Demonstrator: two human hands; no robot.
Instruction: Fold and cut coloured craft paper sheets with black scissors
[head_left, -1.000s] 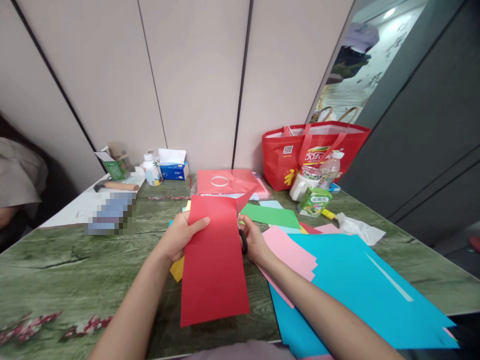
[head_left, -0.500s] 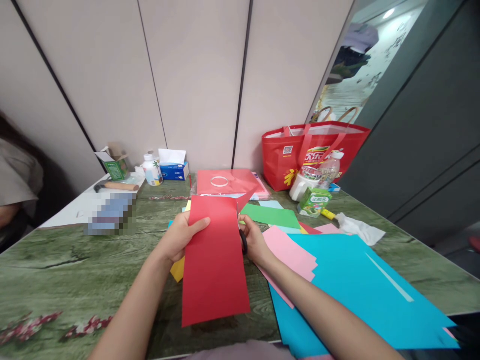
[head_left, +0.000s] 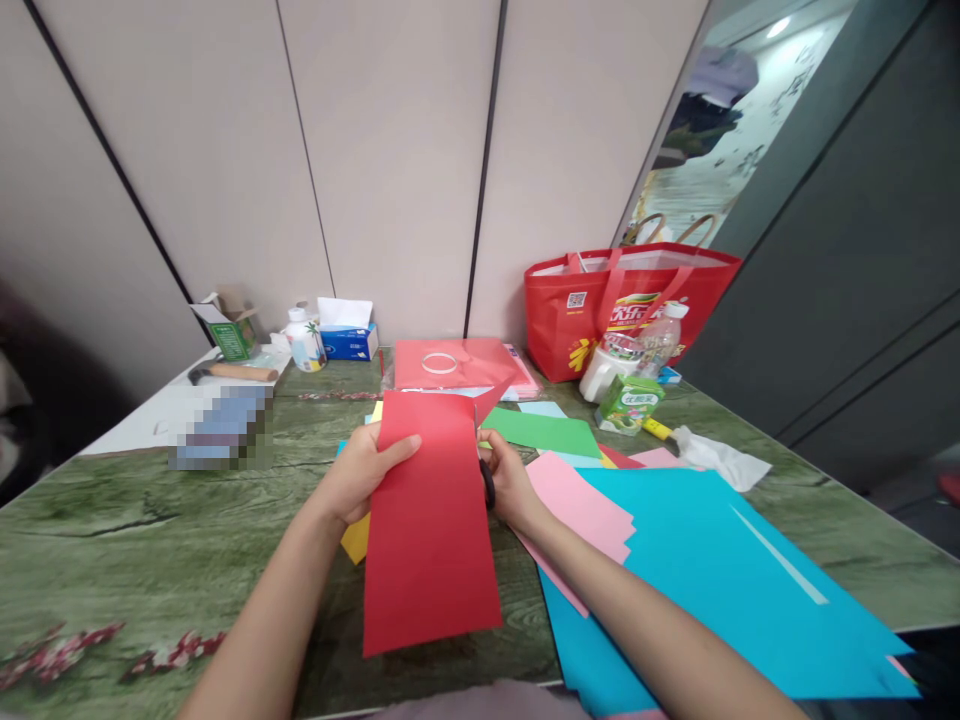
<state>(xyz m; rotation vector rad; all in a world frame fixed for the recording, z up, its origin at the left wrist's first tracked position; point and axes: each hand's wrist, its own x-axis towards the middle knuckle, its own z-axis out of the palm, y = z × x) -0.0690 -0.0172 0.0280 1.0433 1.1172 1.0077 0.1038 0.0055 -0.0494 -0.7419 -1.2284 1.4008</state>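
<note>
The left hand (head_left: 360, 472) pinches red paper (head_left: 432, 530) by its left edge, likely steadying it for the partly hidden scissors (head_left: 489, 485) gripped in the right hand (head_left: 511, 478).

Scissors (head_left: 489, 486) at right edge of paper (head_left: 431, 540)

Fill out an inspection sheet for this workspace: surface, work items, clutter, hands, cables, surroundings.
Surface: green wood-look table with printed flowers.
Work items: red paper, held up; scissors at its right edge.
Clutter: blue paper, pink paper and green paper; hammer, tissue box, green carton, red bag; one pixelated item, cannot tell what.
Hands: left hand grips the red paper's left side, thumb on top; right hand holds the scissors.
Cables: nothing seen.
Surroundings: pale panelled wall behind, dark panel at right.
</note>
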